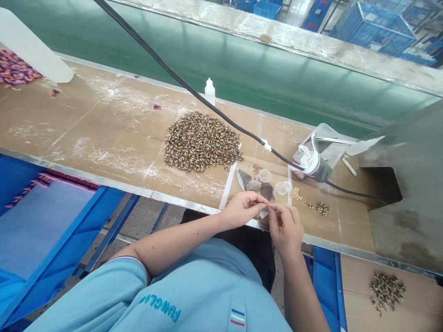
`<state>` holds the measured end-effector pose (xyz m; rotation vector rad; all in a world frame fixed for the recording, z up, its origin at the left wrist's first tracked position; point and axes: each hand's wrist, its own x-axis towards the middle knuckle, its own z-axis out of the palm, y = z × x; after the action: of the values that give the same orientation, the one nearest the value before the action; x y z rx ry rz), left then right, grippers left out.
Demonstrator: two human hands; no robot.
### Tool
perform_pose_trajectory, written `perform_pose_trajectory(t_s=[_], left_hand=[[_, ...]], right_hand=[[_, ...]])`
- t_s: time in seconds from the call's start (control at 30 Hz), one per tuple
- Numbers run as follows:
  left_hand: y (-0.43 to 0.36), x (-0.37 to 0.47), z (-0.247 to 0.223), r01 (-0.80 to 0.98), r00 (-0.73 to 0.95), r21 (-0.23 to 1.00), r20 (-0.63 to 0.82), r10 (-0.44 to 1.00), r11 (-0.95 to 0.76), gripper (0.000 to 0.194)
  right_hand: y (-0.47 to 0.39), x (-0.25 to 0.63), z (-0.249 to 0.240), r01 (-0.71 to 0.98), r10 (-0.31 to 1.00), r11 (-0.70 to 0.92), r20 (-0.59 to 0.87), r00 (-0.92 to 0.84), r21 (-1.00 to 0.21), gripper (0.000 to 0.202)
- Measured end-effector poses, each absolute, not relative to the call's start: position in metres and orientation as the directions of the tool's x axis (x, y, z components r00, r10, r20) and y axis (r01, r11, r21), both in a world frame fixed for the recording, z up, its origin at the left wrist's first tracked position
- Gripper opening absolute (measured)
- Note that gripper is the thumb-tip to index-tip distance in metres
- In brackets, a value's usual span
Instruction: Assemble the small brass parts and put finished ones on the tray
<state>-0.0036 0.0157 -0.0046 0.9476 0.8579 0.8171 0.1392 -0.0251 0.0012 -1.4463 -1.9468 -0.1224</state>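
Observation:
My left hand [244,211] and my right hand [287,227] meet fingertip to fingertip over the table's near edge. Both are closed in a pinch; whatever they hold is too small to make out. Just beyond them lie a dark, crumpled sheet [244,177] and two small clear plastic cups [264,175]. Tiny yellowish pieces [296,193] are scattered to the right of the cups, near a little cluster of brown-and-gold pieces [323,208]. A large heap of similar small pieces [200,143] sits farther back on the left.
A white squeeze bottle [209,92] stands behind the heap. A black cable [180,80] slants across the bench [114,138] to a clear tray [328,143] at right. Blue bins [69,258] flank me below; more pieces [387,290] lie on cardboard at lower right.

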Motion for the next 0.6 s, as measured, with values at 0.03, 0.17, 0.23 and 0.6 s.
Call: perform_pose_trajectory(t_s=[0.03,0.17,0.23,0.6], left_hand=[[0.016,-0.004,-0.004,-0.191,0.425,0.918,-0.24,0.873,0.346,0.017],[0.015,-0.003,-0.005,-0.131,0.417,0.951,-0.204,0.886,0.281,0.015],[0.013,-0.003,-0.007,-0.099,0.392,0.97,-0.168,0.905,0.223,0.015],[0.011,-0.003,-0.013,0.033,0.359,0.999,-0.026,0.933,0.015,0.016]], right_hand=[[-0.025,0.14,0.001,0.875,0.808,0.374,0.571,-0.145,-0.307,0.009],[-0.026,0.145,0.002,0.884,0.818,0.381,0.544,-0.186,-0.27,0.011],[-0.025,0.147,0.003,0.883,0.826,0.386,0.527,-0.202,-0.268,0.011],[-0.026,0.146,0.006,0.91,0.852,0.352,0.478,-0.214,-0.219,0.019]])
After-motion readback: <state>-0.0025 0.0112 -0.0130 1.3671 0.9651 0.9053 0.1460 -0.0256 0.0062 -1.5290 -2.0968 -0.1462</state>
